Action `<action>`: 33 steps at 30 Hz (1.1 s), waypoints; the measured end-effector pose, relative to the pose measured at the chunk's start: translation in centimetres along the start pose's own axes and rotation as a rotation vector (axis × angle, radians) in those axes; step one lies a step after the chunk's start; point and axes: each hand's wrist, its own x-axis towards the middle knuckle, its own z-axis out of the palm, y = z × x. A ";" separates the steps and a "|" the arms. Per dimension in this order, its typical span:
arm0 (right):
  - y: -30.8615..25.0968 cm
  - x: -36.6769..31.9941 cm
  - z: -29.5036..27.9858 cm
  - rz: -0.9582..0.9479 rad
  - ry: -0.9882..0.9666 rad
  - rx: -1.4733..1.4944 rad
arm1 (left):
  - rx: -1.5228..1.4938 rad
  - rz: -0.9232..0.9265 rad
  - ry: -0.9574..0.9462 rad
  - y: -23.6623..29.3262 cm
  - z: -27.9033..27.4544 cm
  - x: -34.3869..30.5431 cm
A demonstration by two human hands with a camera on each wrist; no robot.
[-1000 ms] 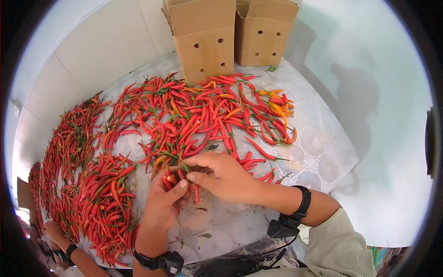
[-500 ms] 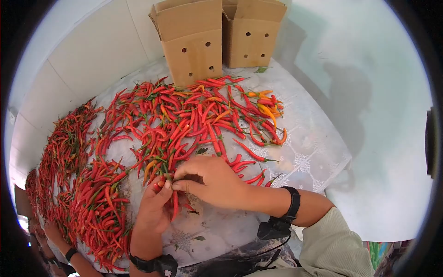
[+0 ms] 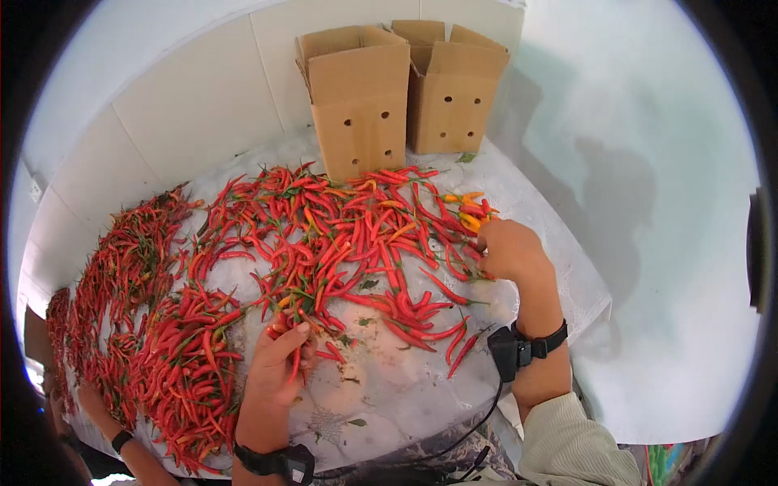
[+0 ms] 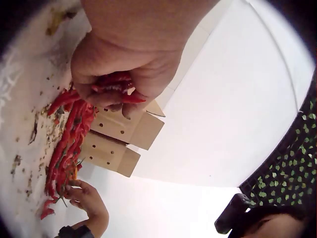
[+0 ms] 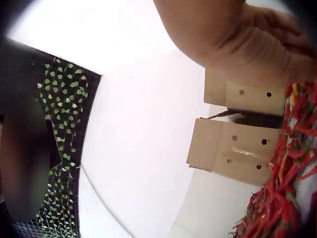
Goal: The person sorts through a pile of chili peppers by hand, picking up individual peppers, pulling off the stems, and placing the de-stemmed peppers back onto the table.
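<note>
Red chillies (image 3: 340, 235) spread over a bench (image 3: 405, 389).
The left hand (image 3: 279, 364) grips a few at the pile's near edge; the right hand (image 3: 506, 249), fingers curled, rests by the orange chillies (image 3: 468, 215) at its far side. Two boxes (image 3: 361, 97) stand behind.

Bright, even light fills the head view, whose fisheye lens bends the edges and leaves black corners. A soft shadow of the person falls on the pale wall (image 3: 689, 121) at right. In the wrist views the wall burns out white. The left hand (image 4: 124, 54) and right hand (image 5: 247, 34) loom blurred, and the chillies (image 4: 111, 87) gripped in the left hand lie shaded.
</note>
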 end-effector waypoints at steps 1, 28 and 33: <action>0.0 0.3 0.6 -0.027 0.025 -0.004 | 0.007 0.003 -0.002 0.1 0.0 0.0; -9.7 7.2 -17.5 -0.348 0.997 0.411 | -0.088 0.051 -0.076 0.8 -0.2 -0.3; -7.4 5.1 -7.6 -0.326 0.533 0.524 | -0.069 0.026 -0.034 0.9 0.5 -0.5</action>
